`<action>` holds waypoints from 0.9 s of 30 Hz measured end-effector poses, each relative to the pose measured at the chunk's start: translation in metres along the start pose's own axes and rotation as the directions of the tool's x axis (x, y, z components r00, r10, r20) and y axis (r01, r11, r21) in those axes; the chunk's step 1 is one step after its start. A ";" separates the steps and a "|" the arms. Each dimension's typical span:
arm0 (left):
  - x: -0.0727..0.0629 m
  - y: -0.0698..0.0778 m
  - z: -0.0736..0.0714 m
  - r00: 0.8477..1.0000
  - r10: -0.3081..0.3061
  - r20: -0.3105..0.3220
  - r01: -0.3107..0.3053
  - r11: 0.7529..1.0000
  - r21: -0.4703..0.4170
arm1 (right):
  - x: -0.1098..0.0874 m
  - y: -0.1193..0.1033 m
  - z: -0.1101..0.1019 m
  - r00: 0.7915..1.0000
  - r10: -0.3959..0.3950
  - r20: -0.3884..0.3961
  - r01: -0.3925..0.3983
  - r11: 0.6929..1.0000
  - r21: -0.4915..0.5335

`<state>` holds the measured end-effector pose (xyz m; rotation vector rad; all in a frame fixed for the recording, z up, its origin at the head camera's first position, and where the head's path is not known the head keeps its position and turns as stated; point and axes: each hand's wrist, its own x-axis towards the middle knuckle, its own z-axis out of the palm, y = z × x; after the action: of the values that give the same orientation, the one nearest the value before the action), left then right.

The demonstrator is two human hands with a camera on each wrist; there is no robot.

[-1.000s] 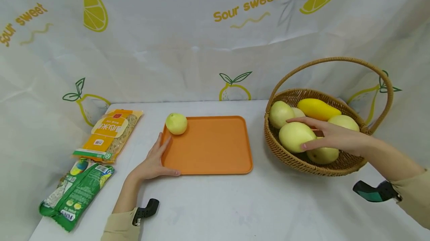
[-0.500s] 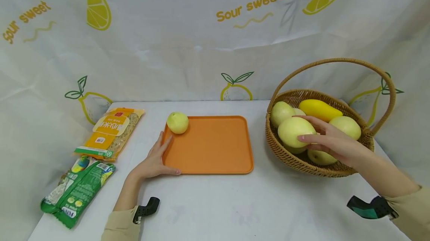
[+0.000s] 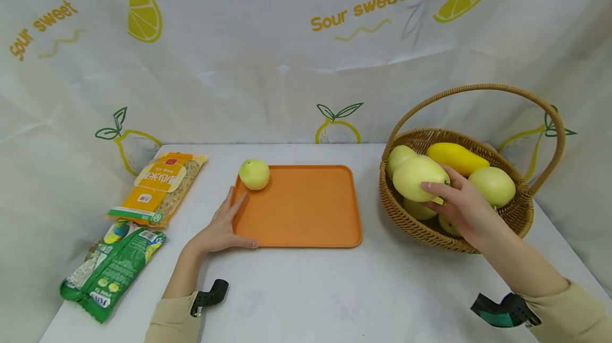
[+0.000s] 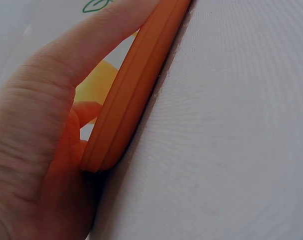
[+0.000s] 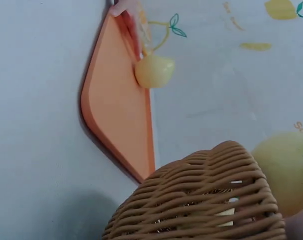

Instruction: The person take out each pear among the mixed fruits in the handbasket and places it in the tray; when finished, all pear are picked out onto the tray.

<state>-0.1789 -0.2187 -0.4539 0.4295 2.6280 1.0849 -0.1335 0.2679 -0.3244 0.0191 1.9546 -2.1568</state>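
In the head view my right hand (image 3: 466,205) grips a pale yellow-green pear (image 3: 416,178) by its stem end, above the front left of a wicker basket (image 3: 430,242). More pears (image 3: 492,186) and an elongated yellow fruit (image 3: 456,158) lie in that basket. My left hand (image 3: 222,229) rests at the left corner of an orange tray (image 3: 301,210), fingers spread along its side and thumb at its front edge. Another pear (image 3: 254,174) sits at the tray's back left corner. Seen from the left wrist, the thumb (image 4: 101,40) touches the tray's rim (image 4: 131,90).
An orange-and-clear food bag (image 3: 160,189) and a green bag (image 3: 112,268) lie on the left of the white table (image 3: 306,295). The basket's tall handle (image 3: 478,87) arches over the fruit. A white cloth (image 3: 229,67) with lemon prints hangs behind.
My right hand has lifted the pear from among the others in the basket, moving it slightly up and left. The left hand keeps its place on the tray.
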 end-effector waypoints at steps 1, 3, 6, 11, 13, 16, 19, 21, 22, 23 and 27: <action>0.000 0.000 0.000 1.000 -0.001 0.001 0.001 1.000 0.001 | 0.000 0.001 0.003 1.000 -0.018 -0.015 0.018 0.999 0.026; 0.001 0.000 0.000 1.000 -0.001 0.002 0.001 1.000 0.001 | 0.000 0.002 0.011 0.998 -0.060 -0.034 0.063 0.995 0.081; 0.001 0.001 0.001 1.000 0.000 0.004 0.000 1.000 0.001 | 0.000 0.005 0.021 0.989 -0.139 -0.046 0.145 0.974 0.172; 0.002 0.001 0.001 1.000 0.006 0.006 -0.006 1.000 -0.001 | 0.000 0.007 0.039 0.969 -0.235 -0.071 0.245 0.932 0.267; 0.001 0.001 0.001 1.000 0.009 0.005 -0.009 1.000 -0.002 | 0.001 0.006 0.047 0.969 -0.233 -0.084 0.247 0.929 0.275; 0.001 0.001 0.000 1.000 0.008 0.003 -0.008 1.000 -0.002 | 0.004 0.003 0.060 0.972 -0.216 -0.094 0.233 0.935 0.266; 0.001 0.001 0.000 1.000 0.002 0.002 -0.002 1.000 -0.001 | 0.007 0.000 0.073 0.974 -0.210 -0.090 0.226 0.939 0.257; 0.001 0.000 0.000 1.000 -0.001 0.001 0.001 1.000 0.000 | 0.009 -0.001 0.081 0.974 -0.211 -0.086 0.226 0.941 0.253; 0.001 0.000 0.000 1.000 -0.001 0.001 0.001 1.000 -0.001 | 0.010 -0.001 0.085 0.975 -0.207 -0.085 0.222 0.941 0.254; 0.001 0.000 0.000 1.000 0.000 0.000 0.000 1.000 0.000 | 0.011 -0.001 0.089 0.975 -0.204 -0.084 0.219 0.943 0.251; 0.001 0.000 0.001 1.000 -0.001 0.002 0.001 1.000 0.006 | 0.017 0.001 0.101 0.979 -0.186 -0.079 0.200 0.951 0.235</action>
<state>-0.1796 -0.2180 -0.4545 0.4295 2.6306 1.0755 -0.1355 0.1654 -0.3172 -0.0749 1.7747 -2.5365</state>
